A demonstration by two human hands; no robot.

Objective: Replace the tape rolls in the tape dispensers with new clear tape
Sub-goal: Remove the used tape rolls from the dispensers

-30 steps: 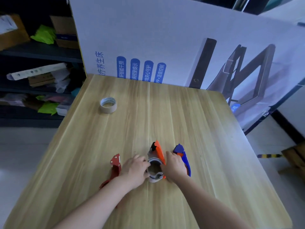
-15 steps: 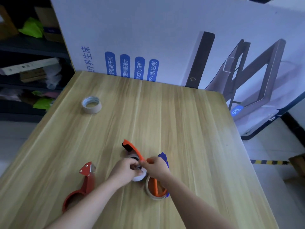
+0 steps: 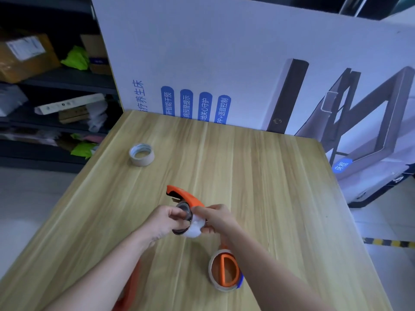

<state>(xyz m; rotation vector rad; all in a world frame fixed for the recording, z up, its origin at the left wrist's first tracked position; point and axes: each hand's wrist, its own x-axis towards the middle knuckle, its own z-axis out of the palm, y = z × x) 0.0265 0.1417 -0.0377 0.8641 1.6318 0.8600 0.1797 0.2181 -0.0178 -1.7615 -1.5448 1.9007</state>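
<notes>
Now my left hand [image 3: 166, 223] grips orange plastic tape dispenser [image 3: 183, 196], right hand [image 3: 216, 218] pinches whitish clear tape roll [image 3: 195, 228] at its hub, between hands above desk [image 3: 269, 176]. Light, slick, stiff, I judge; hold roll rim.

The orange dispenser [image 3: 183, 197] is held off the table near its middle, nose toward 11 o'clock. The left grip [image 3: 165, 222] curls round a dark glossy ring [image 3: 183, 221] at its wheel end, and the right grip [image 3: 216, 218] pinches a white round part [image 3: 195, 227] beside it. 1 tape roll [image 3: 141, 154] lies flat at 11 o'clock. A 2nd roll [image 3: 213, 279] lies at 5 o'clock around an orange D-shaped piece [image 3: 225, 271], with a blue dispenser [image 3: 240, 281] touching it. A red dispenser [image 3: 129, 290] lies at 7 o'clock, mostly hidden.
</notes>
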